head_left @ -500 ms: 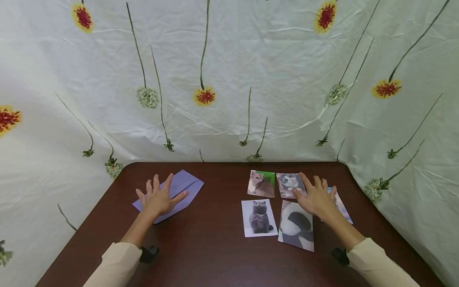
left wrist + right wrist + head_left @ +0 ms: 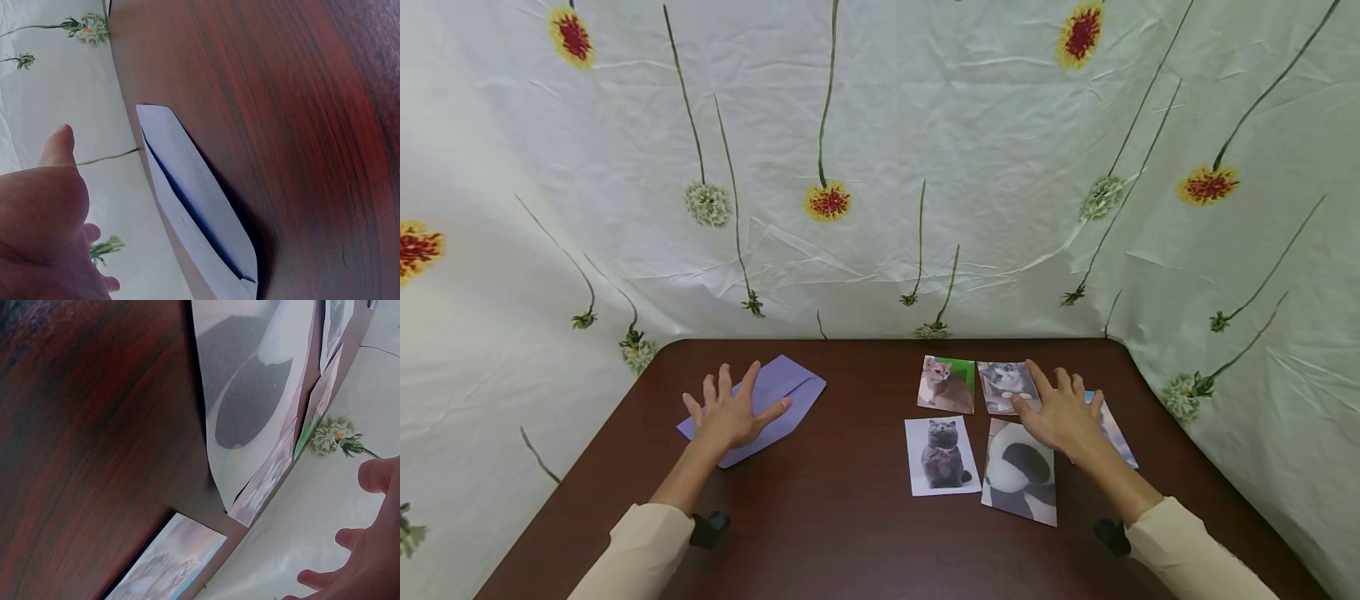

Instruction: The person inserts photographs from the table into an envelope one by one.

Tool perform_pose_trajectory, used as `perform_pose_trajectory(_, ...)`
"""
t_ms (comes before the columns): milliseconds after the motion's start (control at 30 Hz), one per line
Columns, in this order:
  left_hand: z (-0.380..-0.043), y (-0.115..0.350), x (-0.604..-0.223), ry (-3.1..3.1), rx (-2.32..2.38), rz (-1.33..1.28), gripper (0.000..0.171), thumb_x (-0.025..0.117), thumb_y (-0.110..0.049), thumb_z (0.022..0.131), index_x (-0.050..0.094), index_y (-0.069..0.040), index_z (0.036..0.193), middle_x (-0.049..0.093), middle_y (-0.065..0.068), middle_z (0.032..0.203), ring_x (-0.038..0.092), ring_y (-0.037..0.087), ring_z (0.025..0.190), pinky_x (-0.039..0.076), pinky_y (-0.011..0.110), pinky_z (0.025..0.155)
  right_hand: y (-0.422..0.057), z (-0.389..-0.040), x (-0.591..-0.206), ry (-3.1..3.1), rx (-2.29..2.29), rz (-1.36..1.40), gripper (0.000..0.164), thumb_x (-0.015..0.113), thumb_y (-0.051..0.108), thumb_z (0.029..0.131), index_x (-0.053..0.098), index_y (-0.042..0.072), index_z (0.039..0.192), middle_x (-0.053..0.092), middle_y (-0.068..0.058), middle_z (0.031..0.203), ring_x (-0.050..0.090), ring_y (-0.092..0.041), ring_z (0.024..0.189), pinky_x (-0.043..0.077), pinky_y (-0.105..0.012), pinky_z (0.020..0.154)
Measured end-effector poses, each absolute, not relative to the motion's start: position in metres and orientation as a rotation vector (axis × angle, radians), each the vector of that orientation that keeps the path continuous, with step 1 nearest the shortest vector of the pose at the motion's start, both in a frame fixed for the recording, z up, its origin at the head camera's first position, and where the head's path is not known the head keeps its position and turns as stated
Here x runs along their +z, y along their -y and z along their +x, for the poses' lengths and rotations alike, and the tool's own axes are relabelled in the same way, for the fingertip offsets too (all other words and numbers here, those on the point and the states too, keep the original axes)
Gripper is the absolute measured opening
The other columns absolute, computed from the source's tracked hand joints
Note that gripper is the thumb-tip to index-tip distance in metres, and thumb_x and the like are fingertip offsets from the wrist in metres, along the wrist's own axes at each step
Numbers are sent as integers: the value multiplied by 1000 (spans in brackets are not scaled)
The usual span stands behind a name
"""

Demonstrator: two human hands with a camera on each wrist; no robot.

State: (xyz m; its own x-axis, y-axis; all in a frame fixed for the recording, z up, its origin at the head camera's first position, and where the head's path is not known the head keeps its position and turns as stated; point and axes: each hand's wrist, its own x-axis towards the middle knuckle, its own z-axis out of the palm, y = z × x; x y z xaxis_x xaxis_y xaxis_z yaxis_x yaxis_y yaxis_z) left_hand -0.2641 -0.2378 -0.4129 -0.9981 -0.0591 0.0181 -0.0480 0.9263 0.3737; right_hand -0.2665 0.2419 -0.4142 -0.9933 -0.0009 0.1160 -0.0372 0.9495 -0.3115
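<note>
My left hand [image 2: 730, 417], fingers spread, hovers over a purple envelope [image 2: 793, 396] on the left of the table. In the left wrist view the envelope [image 2: 200, 200] lies with its flap edge standing a little off its body; the hand is apart from it. My right hand [image 2: 1060, 417] is spread above the photo cards on the right and holds nothing. Nearest to it are a grey-and-white cat card [image 2: 1003, 385], a black-and-white animal card [image 2: 1018, 471] and a pastel card [image 2: 1116, 429], partly hidden by the hand.
Left of those lie an orange cat card [image 2: 946, 387] and a grey cat card [image 2: 943, 457]. The dark brown table [image 2: 835, 517] ends at a white flowered cloth [image 2: 880, 250] that hangs behind and at both sides. Each wrist wears a black device [image 2: 709, 529].
My left hand has shifted very slightly to the left. The right hand, the envelope and the cards have stayed in place.
</note>
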Motion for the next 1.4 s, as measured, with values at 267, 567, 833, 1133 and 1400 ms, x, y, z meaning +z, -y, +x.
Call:
perform_pose_trajectory(267,-271,242,-415,3070,-572,93,99,60,-65,92,14,-13,163,-1,39,162,-2,62,148,-10,81,108,-238,-265,-415,2977,486,55,73,49,51,101,27,16,161,26,-39,156,16,-63,145,3,-84,107)
perform_pose_trajectory(567,-288,248,-426,3108,-588,101,105,63,-66,89,11,-12,163,-3,41,161,-4,64,147,-11,81,107,-232,-265,-418,2996,480,76,73,49,48,101,25,18,162,26,-37,157,16,-61,146,3,-83,108)
perform_pose_trajectory(833,-304,248,-429,3144,-598,132,100,59,-62,93,10,-10,163,-6,43,160,-8,64,146,-15,80,106,-225,-264,-417,2971,487,100,71,50,45,101,26,19,162,29,-33,157,20,-55,146,6,-83,107)
perform_pose_trajectory(1133,-319,247,-436,3187,-622,137,96,56,-59,95,11,-9,163,-6,43,160,-8,64,147,-12,80,108,-207,-266,-415,2965,518,162,70,52,47,100,28,23,162,27,-32,160,21,-53,148,10,-84,106)
perform_pose_trajectory(1400,-321,250,-439,3233,-606,160,95,55,-62,95,17,-5,161,3,46,157,2,65,146,-7,80,108,-191,-268,-424,2963,522,212,70,54,46,99,30,24,161,34,-31,158,24,-55,147,11,-82,108)
